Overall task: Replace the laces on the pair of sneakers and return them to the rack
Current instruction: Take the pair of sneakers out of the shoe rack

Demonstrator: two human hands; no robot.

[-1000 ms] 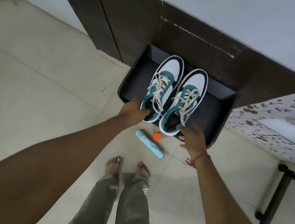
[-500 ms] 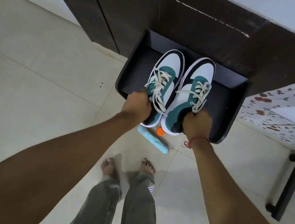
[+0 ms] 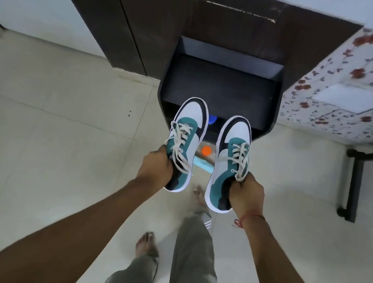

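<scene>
I hold a pair of teal, white and black sneakers with cream laces in the air above the floor. My left hand [image 3: 156, 169] grips the heel opening of the left sneaker [image 3: 186, 141]. My right hand [image 3: 246, 195] grips the heel opening of the right sneaker [image 3: 229, 161]. Both toes point away from me, towards the black rack [image 3: 222, 84], a low open tray that juts out of the dark cabinet. The rack's shelf is bare.
An orange ball [image 3: 206, 151] and a light blue roll [image 3: 203, 165] lie on the tiled floor between the sneakers. A blue object [image 3: 212, 120] shows under the rack's front edge. A floral-covered table [image 3: 355, 93] with a black leg [image 3: 353, 186] stands to the right. My bare feet are below.
Both hands closed on the sneakers' heels and lifted the pair off the rack, back towards me. The sneakers have moved apart, and the rack shelf now lies bare.
</scene>
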